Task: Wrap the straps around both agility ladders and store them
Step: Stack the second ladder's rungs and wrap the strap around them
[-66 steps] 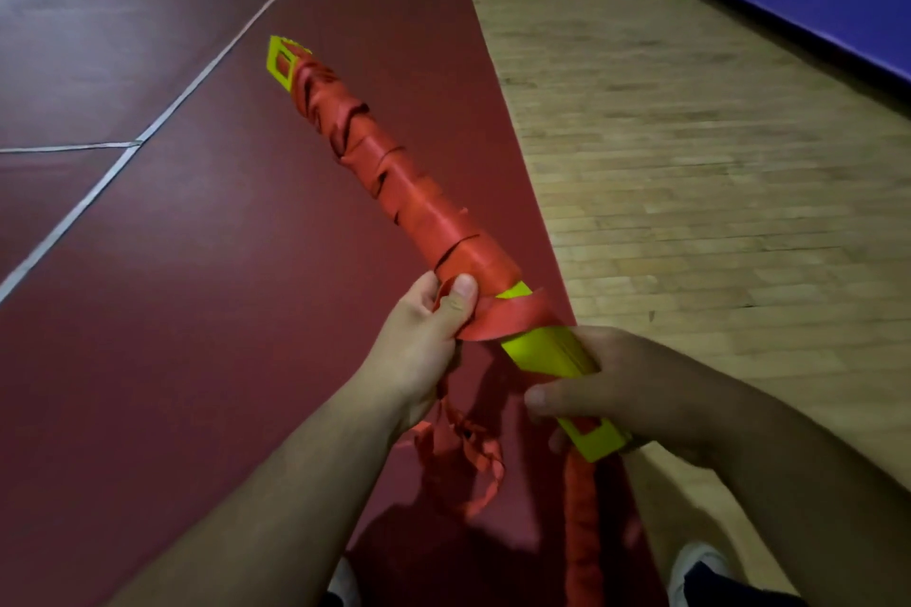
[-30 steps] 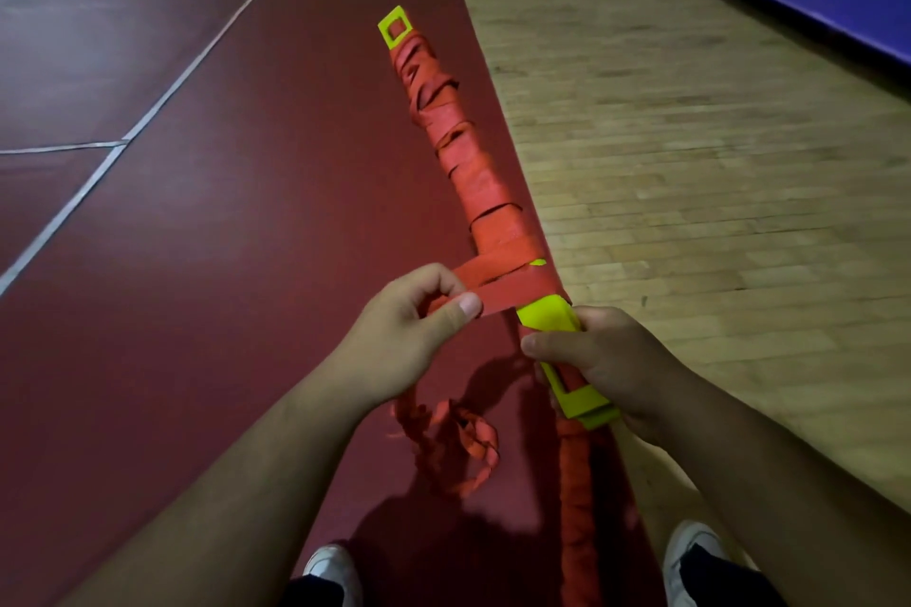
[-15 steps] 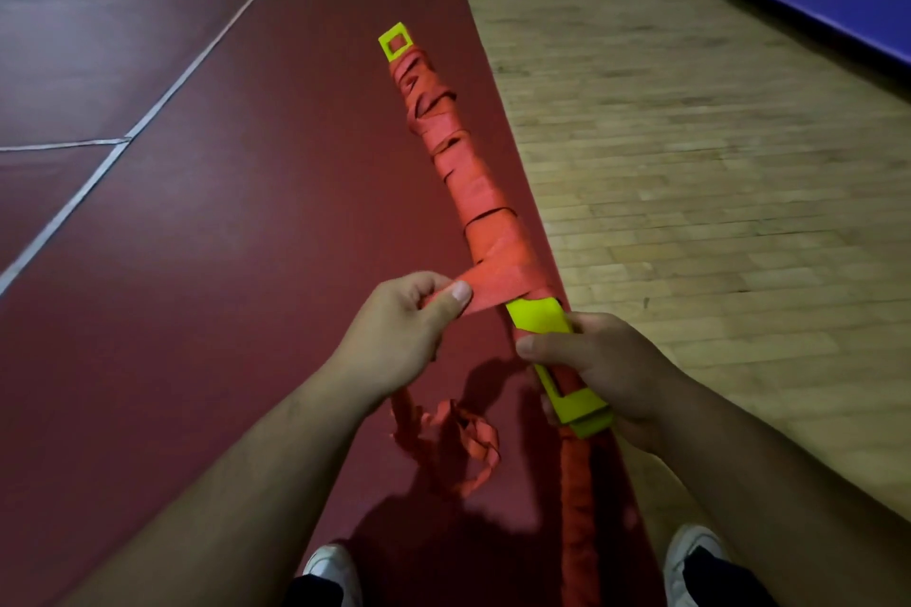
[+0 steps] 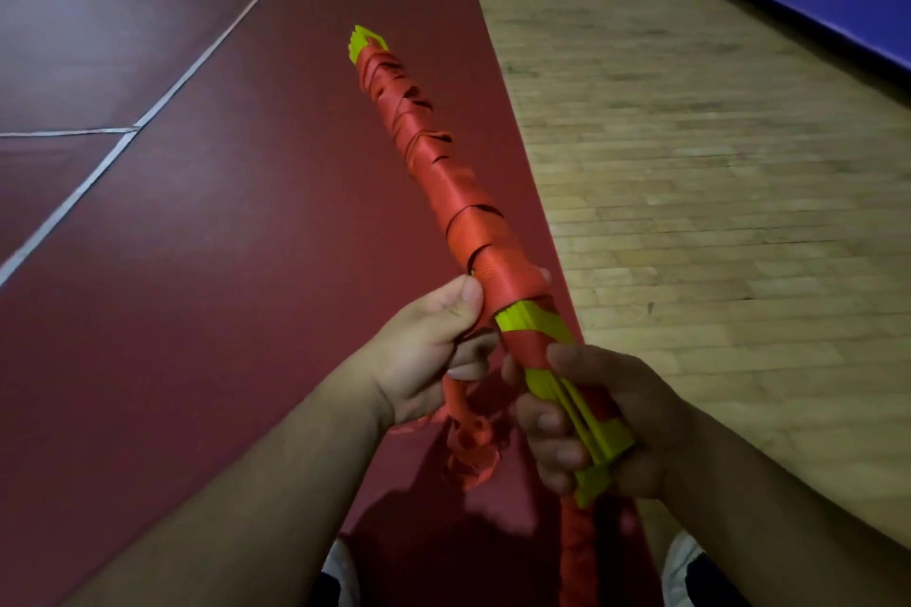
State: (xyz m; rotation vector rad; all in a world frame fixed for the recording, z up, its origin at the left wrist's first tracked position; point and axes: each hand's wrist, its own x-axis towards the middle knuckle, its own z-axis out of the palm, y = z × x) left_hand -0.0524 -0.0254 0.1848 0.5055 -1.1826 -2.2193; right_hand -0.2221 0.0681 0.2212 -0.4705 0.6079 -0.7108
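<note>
Here, agility ladder bundle [image 4: 446, 197] held aslant over red court floor [image 4: 197, 261], far end leftward. Orange strap [image 4: 485, 256] covers most of length; near yellow-green rungs [image 4: 557, 389] partly bare. Left hand [image 4: 429, 350] pinches strap beside bundle, loose tail [image 4: 468, 451] hanging below. Right hand [image 4: 611, 419] clasps near rung end. Judged: this wrap nearly complete; other ladder unseen; storage pending. No container visible.

We see the right hand [image 4: 606, 419] gripping the bundled ladder [image 4: 443, 182] at lower right (yellow rungs showing), the left hand [image 4: 424, 355] pinching the red strap [image 4: 461, 402].
</note>
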